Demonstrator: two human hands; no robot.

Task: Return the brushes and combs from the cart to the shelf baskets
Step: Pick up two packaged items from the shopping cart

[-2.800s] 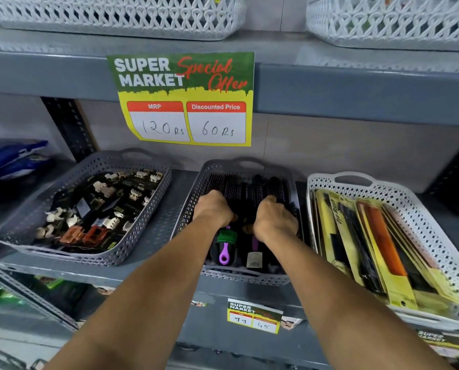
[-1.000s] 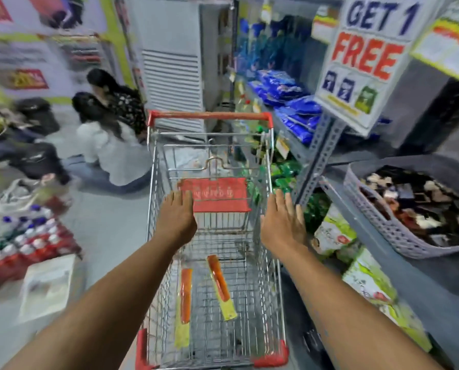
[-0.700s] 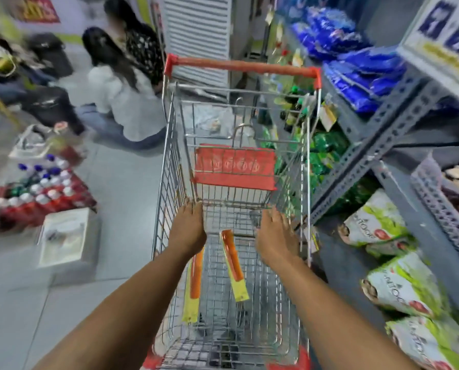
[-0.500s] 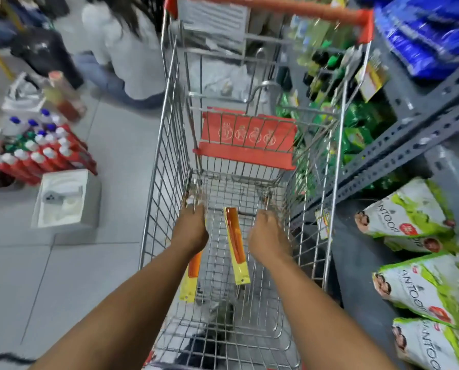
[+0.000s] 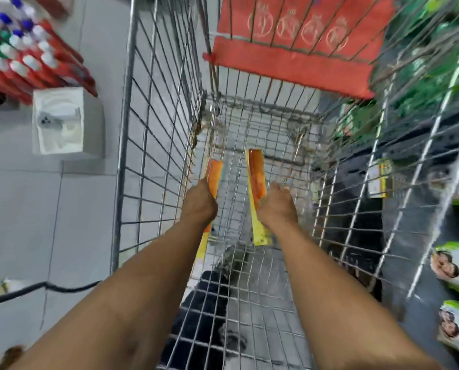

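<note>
Both hands reach into the wire cart (image 5: 153,134). The left hand (image 5: 198,202) covers one packaged orange comb (image 5: 214,172); the right hand (image 5: 276,202) touches another (image 5: 256,172). Neither grip's state can be told.

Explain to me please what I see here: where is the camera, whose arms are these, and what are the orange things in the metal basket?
There is no machine. The camera is worn on a person's head and looks down, so the two bare arms are that person's own. They reach into a wire shopping cart, whose red fold-down flap is at the top. On the cart's floor lie two orange combs in yellow packets. The left hand is on the left comb, and the right hand is at the right comb. The picture is blurred, so I cannot tell whether the fingers have closed on them. On the tiled floor at left stand bottles and a white box. Bags lie at right.
</note>
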